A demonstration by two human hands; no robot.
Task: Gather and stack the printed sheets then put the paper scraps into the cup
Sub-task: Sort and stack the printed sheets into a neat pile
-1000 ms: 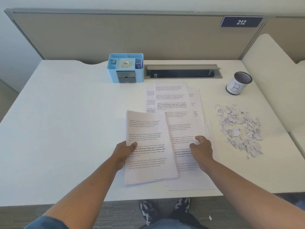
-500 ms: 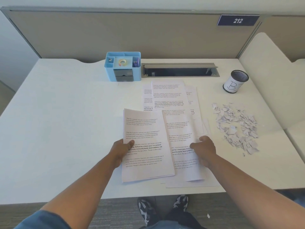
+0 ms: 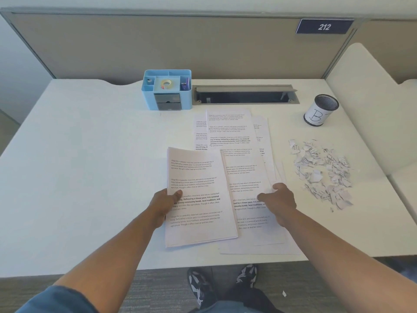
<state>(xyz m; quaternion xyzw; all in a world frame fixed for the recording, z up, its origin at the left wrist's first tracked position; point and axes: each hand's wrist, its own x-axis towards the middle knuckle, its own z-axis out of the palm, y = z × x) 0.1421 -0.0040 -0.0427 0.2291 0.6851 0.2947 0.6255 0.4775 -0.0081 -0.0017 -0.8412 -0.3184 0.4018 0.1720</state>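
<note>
- While my left hand (image 3: 163, 205) grips the left edge of a gathered stack of printed sheets (image 3: 198, 197), thumb on top, that stack sits tilted at the near middle of the white desk (image 3: 79, 168).
- My right hand (image 3: 278, 201) rests on the loose sheets (image 3: 243, 177) just right of the stack, fingers bent onto the top page; I cannot tell whether they pinch it or only press.
- More loose pages fan out behind, toward the cable slot (image 3: 244, 97).
- The paper scraps (image 3: 321, 172) lie in a scattered heap on the desk, right of the sheets, apart from both hands.
- The cup (image 3: 320, 110), marked with a "B", stands upright beyond the scraps at the far right.
- A blue desk organizer (image 3: 167, 89) holding a tape roll stands at the back, left of the slot.
</note>
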